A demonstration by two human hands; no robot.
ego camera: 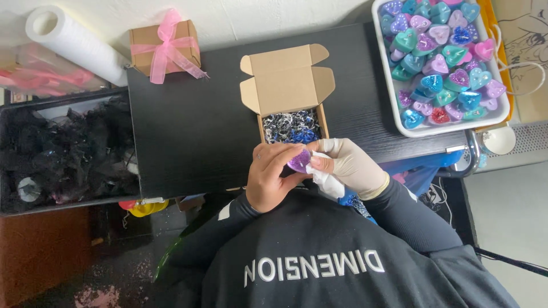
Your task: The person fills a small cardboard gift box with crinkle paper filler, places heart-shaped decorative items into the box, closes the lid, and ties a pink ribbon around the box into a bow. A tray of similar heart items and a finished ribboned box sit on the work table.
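Black wood-grain desk (194, 131) carries everything: at its near edge the bare left hand (268, 177) pinches a glittery purple heart-shaped piece (299, 160), while the gloved right hand (351, 165) grips a white cloth (327, 179) against it. Just beyond sits an open brown cardboard box (288, 85) of shredded filler, and at the far right corner a white tray (394, 91) of coloured resin hearts.

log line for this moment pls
left hand holds purple heart | gloved right hand white cloth on heart | open cardboard box behind

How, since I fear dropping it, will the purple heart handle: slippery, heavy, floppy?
The purple heart looks glossy, so probably slippery; the left hand pinches it while the gloved right hand presses a white cloth against it. It fits between fingertips, so likely light. It seems rigid, like the hearts heaped in the white tray.
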